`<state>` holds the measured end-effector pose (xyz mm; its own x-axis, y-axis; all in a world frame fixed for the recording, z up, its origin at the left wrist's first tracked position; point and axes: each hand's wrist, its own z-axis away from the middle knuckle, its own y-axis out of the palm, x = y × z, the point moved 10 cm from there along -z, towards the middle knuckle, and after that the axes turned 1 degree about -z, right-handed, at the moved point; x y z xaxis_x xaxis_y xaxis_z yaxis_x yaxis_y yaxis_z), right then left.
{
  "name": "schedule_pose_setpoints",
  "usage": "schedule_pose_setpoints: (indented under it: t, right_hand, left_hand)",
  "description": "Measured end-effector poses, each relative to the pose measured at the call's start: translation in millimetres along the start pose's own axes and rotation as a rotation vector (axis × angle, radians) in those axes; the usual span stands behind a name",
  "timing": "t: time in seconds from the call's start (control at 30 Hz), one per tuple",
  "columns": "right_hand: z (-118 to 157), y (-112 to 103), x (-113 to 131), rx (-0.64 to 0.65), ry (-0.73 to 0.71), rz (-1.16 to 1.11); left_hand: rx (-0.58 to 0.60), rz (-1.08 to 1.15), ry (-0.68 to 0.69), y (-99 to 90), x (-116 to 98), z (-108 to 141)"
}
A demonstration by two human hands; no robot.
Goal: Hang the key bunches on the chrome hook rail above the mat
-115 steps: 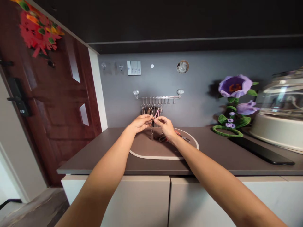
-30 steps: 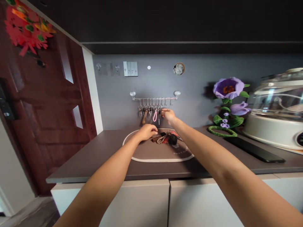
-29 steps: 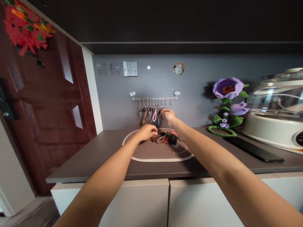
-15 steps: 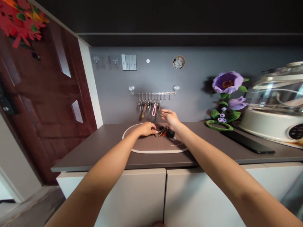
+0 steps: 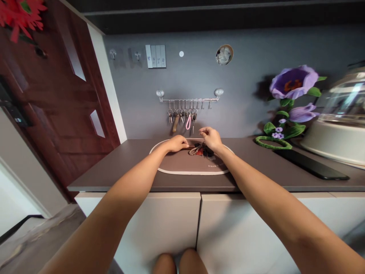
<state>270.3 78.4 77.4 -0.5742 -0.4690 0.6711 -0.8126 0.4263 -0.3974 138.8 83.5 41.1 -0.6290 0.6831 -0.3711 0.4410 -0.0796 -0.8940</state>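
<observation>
A bunch of keys with a braided loop [image 5: 196, 150] and a red tag [image 5: 199, 152] lies on the brown oval mat [image 5: 182, 163]. To its left is my left hand [image 5: 177, 143], thumb and fingers pressed together low over the mat; what they pinch, if anything, is too small to make out. My right hand [image 5: 211, 139] is above the dark right part of the bunch and partly hides it. Its fingers curl inward with the tips close together, and I cannot make out what is between them. Behind the hands, several key sets [image 5: 179, 116] hang from a hook rail [image 5: 189, 100].
On the right of the counter [image 5: 114, 163] are a black phone [image 5: 312, 164], a purple flower ornament [image 5: 293, 83] and a white appliance with a clear cover [image 5: 336, 140]. A dark red door [image 5: 65, 106] stands at the left. A dark shelf [image 5: 199, 15] overhangs the counter.
The view has tilted downward. My right hand's fingers, stretched out before, have curled in. My left hand has come off the braided loop and is now slightly left of it.
</observation>
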Motion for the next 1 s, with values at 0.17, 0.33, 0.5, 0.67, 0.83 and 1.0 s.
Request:
schedule_pose_setpoints:
  t: [0.17,0.33,0.5,0.67,0.83,1.0]
  right_hand:
    - [2.5,7.4,14.9,0.042,-0.125,0.132]
    - [2.0,8.9,16.7,0.041,-0.148,0.168]
    - [2.0,10.8,17.7,0.051,-0.138,0.186]
    - [3.5,12.9,21.4,0.065,-0.142,0.192]
    - [4.1,14.6,23.0,0.079,-0.134,0.207]
    - [5.3,15.1,25.4,0.079,-0.142,0.208]
  left_hand:
    - [-0.108,-0.01,-0.023,-12.8,4.1,-1.7]
    - [-0.233,0.042,-0.129,-28.1,11.2,2.3]
    - [-0.334,0.241,-0.224,-36.8,23.0,7.6]
    - [-0.376,0.63,-0.289,-33.2,38.9,6.0]
    - [-0.365,0.954,-0.291,-31.3,35.8,7.0]
    - [-0.357,1.184,-0.243,-34.6,22.6,10.3]
